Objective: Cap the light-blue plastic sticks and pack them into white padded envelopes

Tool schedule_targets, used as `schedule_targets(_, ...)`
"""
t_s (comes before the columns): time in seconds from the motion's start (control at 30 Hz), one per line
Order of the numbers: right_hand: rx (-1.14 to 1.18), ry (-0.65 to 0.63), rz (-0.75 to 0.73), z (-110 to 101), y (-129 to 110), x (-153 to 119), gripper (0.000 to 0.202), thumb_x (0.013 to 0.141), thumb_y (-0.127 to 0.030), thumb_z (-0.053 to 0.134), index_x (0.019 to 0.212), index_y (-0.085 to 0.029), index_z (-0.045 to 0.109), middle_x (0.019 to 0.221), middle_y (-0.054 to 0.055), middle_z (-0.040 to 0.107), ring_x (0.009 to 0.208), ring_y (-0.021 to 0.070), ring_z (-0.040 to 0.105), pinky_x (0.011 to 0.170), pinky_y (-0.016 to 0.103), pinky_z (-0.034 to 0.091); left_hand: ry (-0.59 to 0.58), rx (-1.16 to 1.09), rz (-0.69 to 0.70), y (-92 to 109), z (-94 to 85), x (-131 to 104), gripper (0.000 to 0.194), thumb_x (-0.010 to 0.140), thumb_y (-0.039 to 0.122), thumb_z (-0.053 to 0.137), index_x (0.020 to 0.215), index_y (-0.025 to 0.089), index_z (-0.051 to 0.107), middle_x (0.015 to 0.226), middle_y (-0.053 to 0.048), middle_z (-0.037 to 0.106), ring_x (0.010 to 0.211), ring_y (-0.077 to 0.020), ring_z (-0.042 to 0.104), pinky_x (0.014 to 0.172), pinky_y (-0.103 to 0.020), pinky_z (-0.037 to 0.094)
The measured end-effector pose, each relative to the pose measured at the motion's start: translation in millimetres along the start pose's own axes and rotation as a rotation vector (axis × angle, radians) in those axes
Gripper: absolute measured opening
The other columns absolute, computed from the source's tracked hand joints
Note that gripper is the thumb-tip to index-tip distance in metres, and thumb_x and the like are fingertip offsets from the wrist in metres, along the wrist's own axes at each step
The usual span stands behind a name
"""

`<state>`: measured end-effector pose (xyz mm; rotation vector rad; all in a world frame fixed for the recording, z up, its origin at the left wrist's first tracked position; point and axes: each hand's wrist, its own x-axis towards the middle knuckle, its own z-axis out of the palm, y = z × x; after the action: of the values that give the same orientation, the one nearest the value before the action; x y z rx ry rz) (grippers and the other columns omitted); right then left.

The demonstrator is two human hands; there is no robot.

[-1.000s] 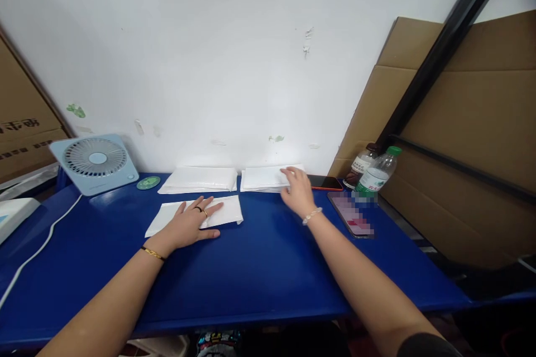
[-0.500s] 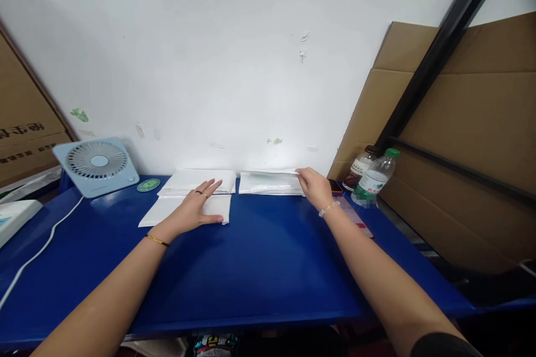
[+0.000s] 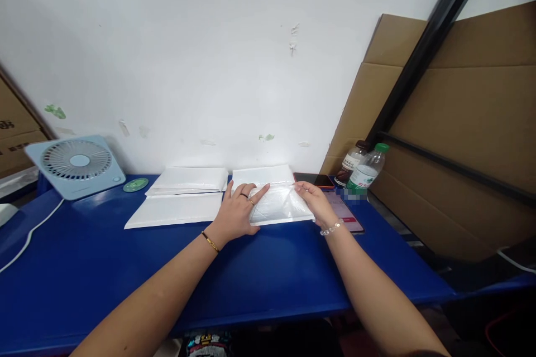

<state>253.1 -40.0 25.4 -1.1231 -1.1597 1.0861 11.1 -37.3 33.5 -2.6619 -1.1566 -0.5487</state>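
Note:
A shiny white padded envelope (image 3: 285, 206) lies at the front right of a group of white envelopes. My left hand (image 3: 243, 206) rests on its left end with fingers spread. At its upper right edge, my right hand (image 3: 314, 201) pinches the envelope between thumb and fingers. Behind it, against the wall, is another white envelope (image 3: 263, 174). To the left, one white envelope (image 3: 176, 209) lies in front, with more white envelopes (image 3: 188, 179) at the back.
On the left of the blue table (image 3: 268, 279) stand a light blue fan (image 3: 79, 164) and a green disc (image 3: 136, 184). Two phones, one dark (image 3: 314, 180), and two bottles (image 3: 367, 170) are at the right, beside cardboard (image 3: 469, 150).
My left hand has moved right, off the left envelopes onto the right one. My right hand has drawn an envelope toward me from the back right. The view has shifted slightly.

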Motion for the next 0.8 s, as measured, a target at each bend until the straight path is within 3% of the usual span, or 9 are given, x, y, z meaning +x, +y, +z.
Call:
schedule_targets(0.17, 0.158, 0.025, 0.078, -0.5, 10.1, 4.0, 0.035, 0.067, -0.041, 0.074, 0.092, -0.018, 0.064, 0.073, -0.001, 0.065, 0.059, 0.0115, 0.055, 0.054, 0.021, 0.043, -0.075, 0.023, -0.019, -10.6, -11.5, 4.0, 0.1, 0.058, 0.03, 0.067, 0.148, 0.027, 0.022, 0.13, -0.012, 0.048, 0.116, -0.0294, 0.045, 0.104, -0.046, 0.024)
schedule_targets(0.37, 0.392, 0.124, 0.309, 10.5, 32.7, 8.4, 0.018, 0.077, -0.02, 0.066, 0.094, -0.016, 0.063, 0.076, 0.004, 0.07, 0.063, 0.0165, 0.065, 0.059, 0.027, 0.053, -0.228, 0.148, 0.091, -25.5, -72.8, 31.9, 0.08, 0.056, 0.03, 0.065, 0.133, 0.025, 0.047, 0.116, -0.011, 0.058, 0.107, -0.0299, 0.049, 0.096, -0.045, 0.027)
schedule_targets(0.57, 0.624, 0.144, 0.528, 32.0, 32.3, 5.7, 0.018, 0.091, -0.025, 0.049, 0.098, -0.012, 0.06, 0.073, 0.007, 0.071, 0.066, 0.0192, 0.068, 0.066, 0.033, 0.056, -0.358, 0.283, 0.172, -2.8, -126.6, 64.8, 0.054, 0.057, 0.029, 0.064, 0.111, 0.024, 0.062, 0.101, -0.009, 0.065, 0.096, -0.0269, 0.052, 0.093, -0.045, 0.025)
schedule_targets(0.8, 0.727, 0.074, 0.584, 39.2, 32.2, 3.2, 0.027, 0.092, -0.037, 0.046, 0.102, -0.017, 0.06, 0.075, 0.004, 0.072, 0.065, 0.0186, 0.068, 0.063, 0.032, 0.055, -0.408, 0.331, 0.173, 13.0, -153.7, 82.8, 0.049, 0.056, 0.033, 0.067, 0.105, 0.027, 0.065, 0.101, -0.006, 0.066, 0.103, -0.0284, 0.05, 0.099, -0.046, 0.019)
